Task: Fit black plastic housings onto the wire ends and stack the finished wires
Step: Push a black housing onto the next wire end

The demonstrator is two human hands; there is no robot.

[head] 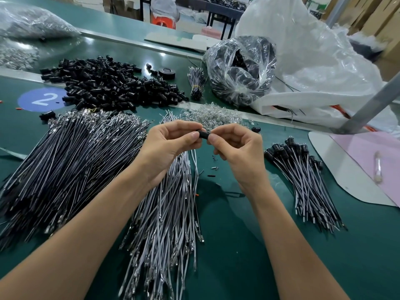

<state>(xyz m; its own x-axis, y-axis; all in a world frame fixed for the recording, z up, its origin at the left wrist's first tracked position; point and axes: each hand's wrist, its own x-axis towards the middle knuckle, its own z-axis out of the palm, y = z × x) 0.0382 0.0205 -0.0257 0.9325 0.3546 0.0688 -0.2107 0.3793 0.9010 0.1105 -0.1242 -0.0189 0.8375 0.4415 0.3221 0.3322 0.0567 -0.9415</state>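
Step in hand: fitting. Left hand (171, 144) and right hand (236, 146) both pinch one black housing (204, 134) between thumb and forefinger, above table centre. Wire end hidden under fingers; cannot tell if seated. Loose housings pile (112, 87) far left, grey wires (166, 213) near centre, finished stack (303, 176) right. Next, probably: push housing fully home, then lay wire on finished stack, heads same way.

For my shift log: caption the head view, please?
Left hand and right hand pinch a black housing above grey wires; finished wires lie right.
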